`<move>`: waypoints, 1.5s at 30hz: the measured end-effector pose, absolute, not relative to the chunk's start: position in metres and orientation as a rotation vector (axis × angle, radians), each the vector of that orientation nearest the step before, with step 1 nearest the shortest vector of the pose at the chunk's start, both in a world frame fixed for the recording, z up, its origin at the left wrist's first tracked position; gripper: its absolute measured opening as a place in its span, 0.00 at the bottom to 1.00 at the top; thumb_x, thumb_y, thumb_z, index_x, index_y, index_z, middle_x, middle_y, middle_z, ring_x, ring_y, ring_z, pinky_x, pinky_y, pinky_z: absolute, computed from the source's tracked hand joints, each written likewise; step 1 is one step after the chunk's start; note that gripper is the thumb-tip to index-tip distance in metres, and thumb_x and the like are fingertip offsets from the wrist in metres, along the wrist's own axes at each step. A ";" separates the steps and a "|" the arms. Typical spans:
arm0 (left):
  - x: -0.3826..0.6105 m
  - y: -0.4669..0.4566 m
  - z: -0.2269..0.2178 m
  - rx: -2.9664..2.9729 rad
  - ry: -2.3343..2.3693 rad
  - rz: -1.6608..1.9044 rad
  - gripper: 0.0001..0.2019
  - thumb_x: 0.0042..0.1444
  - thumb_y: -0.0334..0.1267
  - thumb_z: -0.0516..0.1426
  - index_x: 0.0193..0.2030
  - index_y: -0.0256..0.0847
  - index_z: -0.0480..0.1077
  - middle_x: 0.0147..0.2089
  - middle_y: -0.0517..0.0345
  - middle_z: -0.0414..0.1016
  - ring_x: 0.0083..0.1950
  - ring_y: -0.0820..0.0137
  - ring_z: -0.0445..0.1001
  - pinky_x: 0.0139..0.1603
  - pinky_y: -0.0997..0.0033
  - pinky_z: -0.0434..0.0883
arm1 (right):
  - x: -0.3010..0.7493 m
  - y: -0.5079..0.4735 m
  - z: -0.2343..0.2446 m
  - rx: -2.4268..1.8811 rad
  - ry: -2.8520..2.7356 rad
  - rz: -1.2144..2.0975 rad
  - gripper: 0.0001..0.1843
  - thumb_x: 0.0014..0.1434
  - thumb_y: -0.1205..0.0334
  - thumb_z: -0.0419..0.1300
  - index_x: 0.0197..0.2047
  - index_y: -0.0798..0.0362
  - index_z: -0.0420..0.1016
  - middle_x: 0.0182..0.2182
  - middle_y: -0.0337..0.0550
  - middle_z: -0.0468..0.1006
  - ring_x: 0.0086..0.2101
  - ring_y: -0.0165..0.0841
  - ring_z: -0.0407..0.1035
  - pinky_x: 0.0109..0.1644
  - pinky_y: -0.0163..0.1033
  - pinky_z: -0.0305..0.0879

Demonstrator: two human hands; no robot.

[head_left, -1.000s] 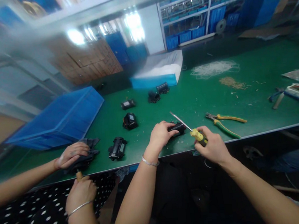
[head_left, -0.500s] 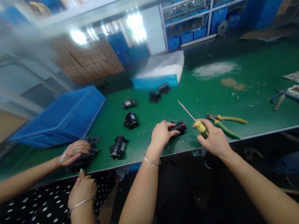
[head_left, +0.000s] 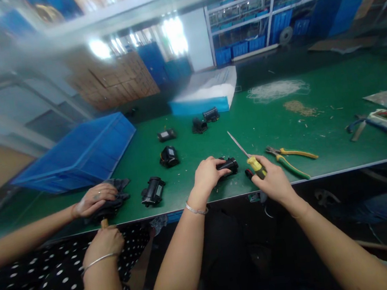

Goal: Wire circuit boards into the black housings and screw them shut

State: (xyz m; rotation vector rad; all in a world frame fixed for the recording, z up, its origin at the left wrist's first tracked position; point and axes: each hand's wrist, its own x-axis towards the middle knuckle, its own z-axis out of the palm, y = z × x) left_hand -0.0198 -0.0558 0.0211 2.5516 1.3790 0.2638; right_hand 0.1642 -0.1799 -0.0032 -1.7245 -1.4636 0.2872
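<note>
My left hand (head_left: 207,175) is closed around a small black cylindrical part (head_left: 228,165) that lies on the green table (head_left: 334,139) near its front edge. My right hand (head_left: 273,182) grips a yellow-handled screwdriver (head_left: 255,165). Its metal shaft points up and to the left, away from the part, and the tip is in the air. A small red and black piece (head_left: 248,173) sits between my two hands.
Green-and-yellow pliers (head_left: 289,157) lie right of my right hand. Several black parts (head_left: 169,156) are scattered further back. A blue crate (head_left: 79,150) stands at left. A co-worker's hands (head_left: 95,200) work on a black part (head_left: 112,206) at the left. Tools and papers (head_left: 380,118) lie far right.
My right hand drew the screwdriver away from the black part, swinging its shaft up and to the right. My left hand stayed on the part. The co-worker's hands barely moved.
</note>
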 end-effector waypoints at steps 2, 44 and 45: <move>-0.019 -0.058 0.022 2.579 1.434 0.247 0.21 0.51 0.58 0.57 0.49 0.54 0.73 0.44 0.57 0.74 0.44 0.64 0.73 0.40 0.70 0.67 | 0.162 -0.175 -0.006 -1.697 -1.457 0.336 0.28 0.52 0.63 0.56 0.57 0.50 0.65 0.50 0.45 0.74 0.46 0.39 0.71 0.50 0.42 0.66; -0.010 -0.001 -0.010 2.353 1.499 0.596 0.26 0.60 0.55 0.47 0.25 0.42 0.75 0.35 0.56 0.75 0.36 0.70 0.71 0.38 0.71 0.64 | 0.151 -0.297 -0.019 -1.095 -0.348 1.689 0.28 0.61 0.56 0.56 0.64 0.45 0.59 0.39 0.45 0.71 0.28 0.27 0.62 0.24 0.31 0.59; -0.010 0.001 -0.012 2.324 1.485 0.605 0.24 0.59 0.55 0.48 0.24 0.42 0.75 0.35 0.57 0.75 0.35 0.70 0.71 0.37 0.71 0.64 | 0.149 -0.295 -0.018 -1.109 -0.359 1.688 0.29 0.60 0.57 0.57 0.64 0.44 0.60 0.40 0.45 0.71 0.29 0.28 0.63 0.25 0.31 0.60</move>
